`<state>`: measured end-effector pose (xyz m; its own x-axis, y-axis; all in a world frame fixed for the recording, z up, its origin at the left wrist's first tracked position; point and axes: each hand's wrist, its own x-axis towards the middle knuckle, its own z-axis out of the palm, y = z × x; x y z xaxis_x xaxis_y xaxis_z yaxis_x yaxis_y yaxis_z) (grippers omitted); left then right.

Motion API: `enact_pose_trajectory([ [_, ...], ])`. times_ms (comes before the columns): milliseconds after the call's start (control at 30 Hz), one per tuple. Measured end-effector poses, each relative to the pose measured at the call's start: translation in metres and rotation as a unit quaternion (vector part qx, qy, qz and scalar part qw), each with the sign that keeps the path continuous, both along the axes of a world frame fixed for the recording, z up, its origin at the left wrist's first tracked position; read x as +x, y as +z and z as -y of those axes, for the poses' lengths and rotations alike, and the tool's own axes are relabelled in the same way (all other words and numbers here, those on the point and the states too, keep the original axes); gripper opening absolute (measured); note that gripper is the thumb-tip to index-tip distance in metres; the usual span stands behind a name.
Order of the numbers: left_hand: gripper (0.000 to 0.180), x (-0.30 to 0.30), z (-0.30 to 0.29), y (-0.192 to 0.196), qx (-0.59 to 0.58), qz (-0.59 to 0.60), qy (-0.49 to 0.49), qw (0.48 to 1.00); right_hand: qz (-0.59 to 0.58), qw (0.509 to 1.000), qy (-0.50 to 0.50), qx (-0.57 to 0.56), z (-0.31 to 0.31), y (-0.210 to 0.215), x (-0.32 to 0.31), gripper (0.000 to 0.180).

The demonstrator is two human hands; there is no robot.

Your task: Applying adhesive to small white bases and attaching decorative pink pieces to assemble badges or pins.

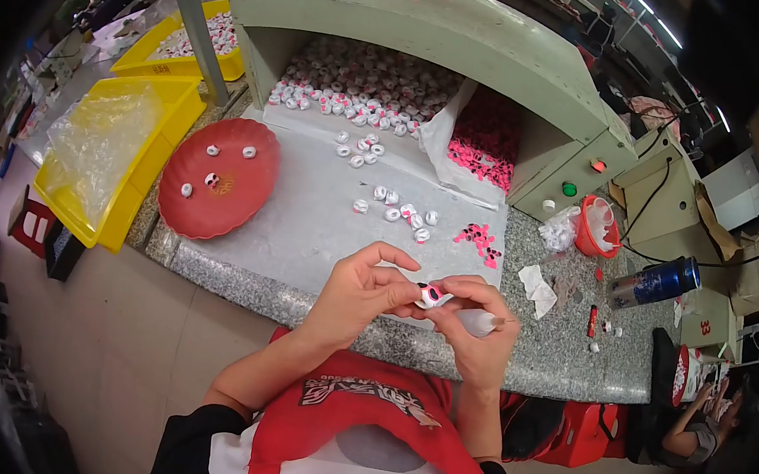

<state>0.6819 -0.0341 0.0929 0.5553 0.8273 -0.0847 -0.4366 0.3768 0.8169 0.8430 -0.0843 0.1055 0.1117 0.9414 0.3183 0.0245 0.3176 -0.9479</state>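
Between the fingertips of both hands, over the table's front part, is a small white rounded piece [431, 301] with pink and black on top. My left hand [353, 293] is closed in a pinch on its left side. My right hand [485, 339] touches its other side with thumb and finger while gripping a translucent squeeze bottle [478, 323] with a thin tip pointing right. Just beyond the hands lie a heap of pink-and-black bits [480, 241] and several loose white pieces [391, 213] on the white sheet [309, 223].
A red scalloped plate [250, 187] holding a few pieces sits at left, beside a yellow tray [149, 165]. A pale green box housing [397, 16] shelters piles of pieces and pink bits. At right are a red cup [595, 241], crumpled tissue [536, 289] and a blue bottle [675, 276].
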Motion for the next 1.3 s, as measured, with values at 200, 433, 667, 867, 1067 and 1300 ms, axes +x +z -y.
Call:
enact_pose_trajectory([
  [200, 0.033, -0.006, 0.003, 0.008, 0.184, -0.025, 0.03, 0.982, -0.153, 0.984, 0.064, -0.072, -0.005, -0.007, -0.003, 0.023],
  [433, 0.031, -0.013, -0.005, 0.006, 0.167, -0.039, 0.024, 0.985, -0.165, 0.981, 0.065, -0.075, -0.018, -0.017, -0.009, 0.024],
  [667, 0.025, -0.007, 0.009, -0.001, 0.177, -0.089, 0.083, 0.977, -0.103, 0.99, 0.081, -0.051, -0.013, -0.021, -0.004, 0.027],
  [867, 0.024, -0.016, 0.025, -0.003, 0.25, -0.166, 0.136, 0.944, -0.119, 0.985, 0.099, -0.08, -0.004, -0.027, -0.011, 0.028],
  [1067, 0.025, -0.023, 0.032, -0.007, 0.229, -0.189, 0.134, 0.945, -0.15, 0.975, 0.134, -0.092, -0.005, -0.032, -0.015, 0.022],
  [1300, 0.022, -0.039, -0.003, -0.036, 0.172, -0.283, 0.193, 0.924, 0.016, 0.986, -0.002, -0.168, -0.028, -0.052, -0.023, 0.019],
])
